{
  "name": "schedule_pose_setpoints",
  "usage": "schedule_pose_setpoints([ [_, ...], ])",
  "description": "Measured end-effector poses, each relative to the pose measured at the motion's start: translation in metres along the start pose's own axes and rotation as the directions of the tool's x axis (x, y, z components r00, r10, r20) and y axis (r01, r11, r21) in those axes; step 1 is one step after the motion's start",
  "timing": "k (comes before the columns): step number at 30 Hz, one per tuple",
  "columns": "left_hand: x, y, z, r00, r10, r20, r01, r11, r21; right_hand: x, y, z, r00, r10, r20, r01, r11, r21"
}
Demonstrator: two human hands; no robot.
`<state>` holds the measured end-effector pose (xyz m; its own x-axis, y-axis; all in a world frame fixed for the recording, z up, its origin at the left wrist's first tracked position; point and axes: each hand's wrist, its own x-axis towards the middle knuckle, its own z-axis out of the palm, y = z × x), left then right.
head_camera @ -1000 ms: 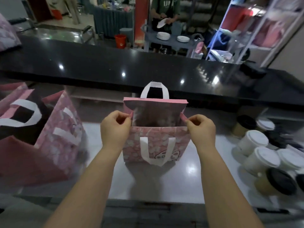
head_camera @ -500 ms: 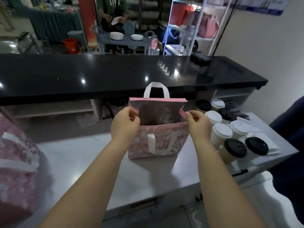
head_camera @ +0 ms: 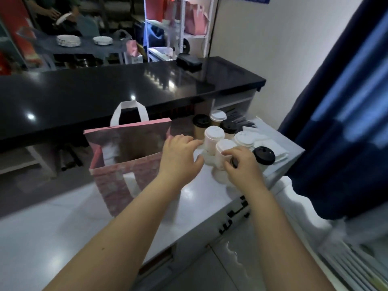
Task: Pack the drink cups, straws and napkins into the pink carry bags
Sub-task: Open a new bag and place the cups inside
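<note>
The pink carry bag stands open at the left of the white counter. Just right of it, your left hand spreads its fingers toward a white-lidded cup; with the blur, I cannot tell if they touch. Your right hand curls its fingers round the nearer cup.

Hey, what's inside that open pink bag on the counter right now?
The pink bag stands open; only its brownish inner wall and a blurred pale patch show, with no cup visible. Its front panel hides the bottom, so whatever lies there cannot be seen.
</note>
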<state>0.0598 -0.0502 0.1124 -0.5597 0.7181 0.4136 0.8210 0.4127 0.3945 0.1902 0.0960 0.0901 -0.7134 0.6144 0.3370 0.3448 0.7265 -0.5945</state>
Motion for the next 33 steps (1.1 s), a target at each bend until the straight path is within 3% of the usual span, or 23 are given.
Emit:
schedule_pose_setpoints([
  [6,0.0,0.04,0.071,0.995,0.091,0.046,-0.095,0.992,0.087,-0.027,0.061,-0.017,0.988,0.151,0.017,-0.151,0.988,0.018],
  [10,0.004,0.052,0.116,0.994,0.087,0.065,-0.092,0.993,0.07,-0.018,0.098,-0.014,0.985,0.15,0.09,-0.15,0.989,-0.006],
  [16,0.017,0.068,0.172,0.974,-0.141,0.175,0.117,0.983,0.143,0.02,0.142,-0.001,0.963,0.066,0.261,-0.026,0.988,-0.154],
  [24,0.015,0.076,0.202,0.927,-0.376,0.014,0.369,0.915,0.163,0.057,0.174,0.024,0.883,-0.148,0.446,0.231,0.963,-0.139],
  [30,0.009,0.074,0.192,0.859,-0.51,-0.05,0.509,0.841,0.184,0.05,0.178,0.03,0.897,-0.166,0.411,0.253,0.953,-0.166],
  [33,0.012,0.076,0.178,0.836,-0.531,-0.138,0.548,0.822,0.156,0.05,0.171,0.025,0.875,-0.197,0.442,0.258,0.963,-0.082],
])
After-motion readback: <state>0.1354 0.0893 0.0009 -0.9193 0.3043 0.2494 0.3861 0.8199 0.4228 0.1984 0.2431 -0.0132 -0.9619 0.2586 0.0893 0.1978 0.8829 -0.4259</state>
